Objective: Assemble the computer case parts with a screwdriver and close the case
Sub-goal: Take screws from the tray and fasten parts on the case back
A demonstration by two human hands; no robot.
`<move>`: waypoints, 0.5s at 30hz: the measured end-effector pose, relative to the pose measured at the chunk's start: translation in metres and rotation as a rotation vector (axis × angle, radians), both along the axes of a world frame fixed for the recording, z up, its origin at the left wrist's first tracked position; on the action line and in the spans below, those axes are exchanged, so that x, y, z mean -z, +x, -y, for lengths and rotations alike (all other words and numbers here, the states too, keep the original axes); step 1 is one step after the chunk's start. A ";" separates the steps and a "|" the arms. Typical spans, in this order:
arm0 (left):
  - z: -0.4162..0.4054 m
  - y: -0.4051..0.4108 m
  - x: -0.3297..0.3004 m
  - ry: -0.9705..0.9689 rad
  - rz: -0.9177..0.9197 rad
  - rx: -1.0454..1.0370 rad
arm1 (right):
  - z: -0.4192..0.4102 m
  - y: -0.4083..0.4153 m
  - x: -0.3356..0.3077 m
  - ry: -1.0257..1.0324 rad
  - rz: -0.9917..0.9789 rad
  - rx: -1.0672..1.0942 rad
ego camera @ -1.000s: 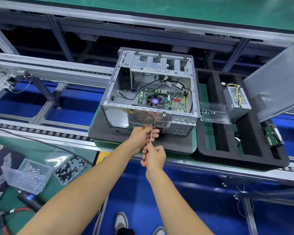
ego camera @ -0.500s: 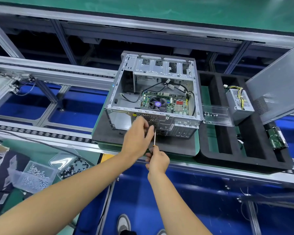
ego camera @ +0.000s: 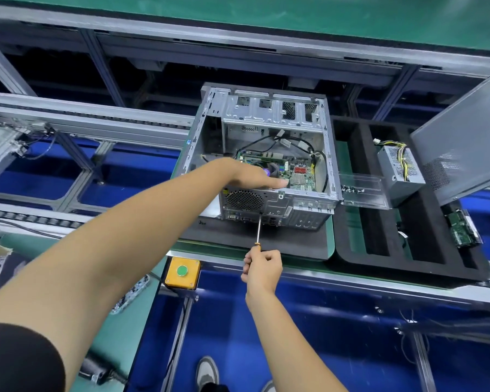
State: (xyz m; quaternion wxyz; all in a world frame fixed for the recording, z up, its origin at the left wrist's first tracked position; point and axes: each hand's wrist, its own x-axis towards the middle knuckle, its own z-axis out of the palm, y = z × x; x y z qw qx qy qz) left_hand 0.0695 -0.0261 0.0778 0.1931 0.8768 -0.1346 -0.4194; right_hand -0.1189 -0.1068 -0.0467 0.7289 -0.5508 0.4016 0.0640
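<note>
On the dark foam mat (ego camera: pixel 280 244) in the middle of the line, the open computer case (ego camera: pixel 266 154) was seen lying on its side, with its open side turned up; the green board (ego camera: pixel 297 172) and black wires (ego camera: pixel 266 141) could be seen inside it; the mat was laid on a green tray (ego camera: pixel 330 236) on the long grey desk (ego camera: pixel 379 281). The left hand (ego camera: pixel 252 176) was stretched out over the near top edge of the case, with the fingers held straight and flat and nothing gripped in them; the fingertips were laid on or just over the edge by the board, and which one could not be told. The right hand (ego camera: pixel 262 267) was curled round the handle of the screwdriver (ego camera: pixel 258 230), near the front of the desk; the thin metal shaft was pointed up at the back wall of the case, just under the round fan holes (ego camera: pixel 244 200); whether the tip was touching a screw could not be told. Right of the case, a black foam tray (ego camera: pixel 362 222) was seen, with a grey power box (ego camera: pixel 399 168) and a small green card (ego camera: pixel 461 229) in it; a clear plastic piece (ego camera: pixel 362 190) was seen between the case and the power box; a big grey side panel (ego camera: pixel 464 137) was seen tilted at the far right. By the front edge, a yellow box with a green button (ego camera: pixel 182 271) was fixed.
</note>
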 end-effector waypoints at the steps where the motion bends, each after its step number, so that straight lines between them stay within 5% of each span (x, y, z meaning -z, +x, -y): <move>1: 0.002 0.000 0.003 -0.028 -0.054 -0.051 | 0.000 0.000 0.000 -0.007 0.008 0.009; 15: 0.002 0.010 0.012 -0.027 -0.016 -0.068 | -0.005 -0.007 0.003 -0.100 -0.051 0.046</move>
